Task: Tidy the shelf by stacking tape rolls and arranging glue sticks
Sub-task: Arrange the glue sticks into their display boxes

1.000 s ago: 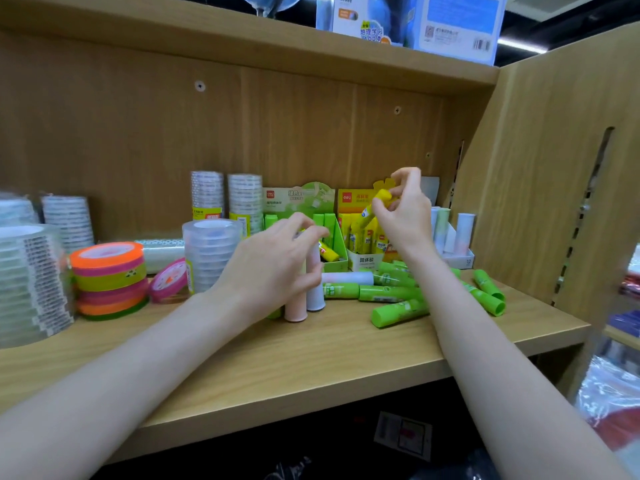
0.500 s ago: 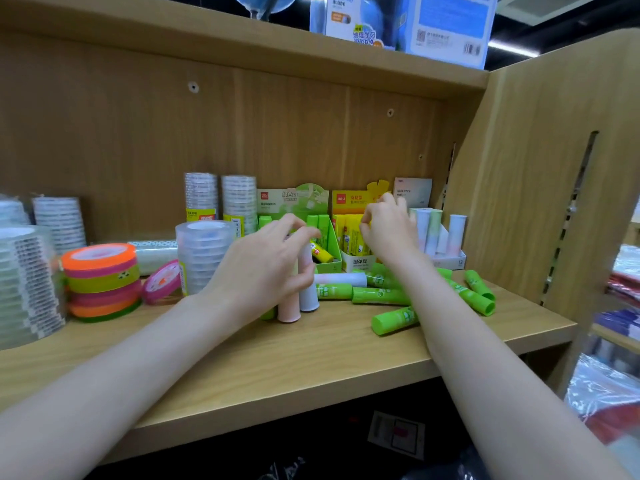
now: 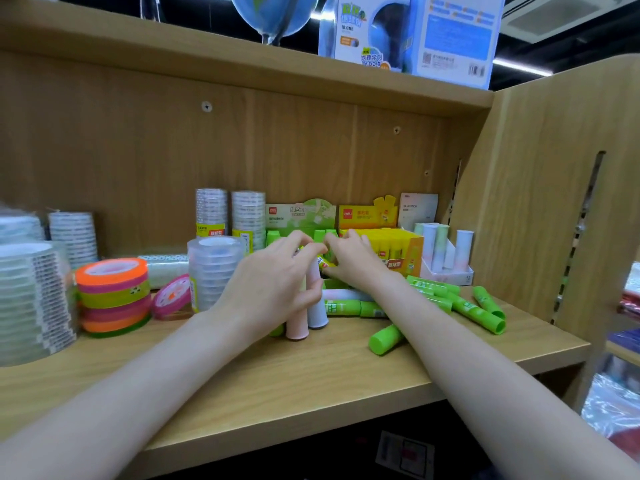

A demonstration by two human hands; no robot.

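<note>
Right hand: moved left from yellow box, now pinching small yellow glue stick.
Left hand: curled round upright pastel sticks.
Room: bare shelf front edge; green sticks scattered right.

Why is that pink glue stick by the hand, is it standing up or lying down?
Standing up. The pink glue stick rests on its round end on the shelf, held by the left hand.
</note>
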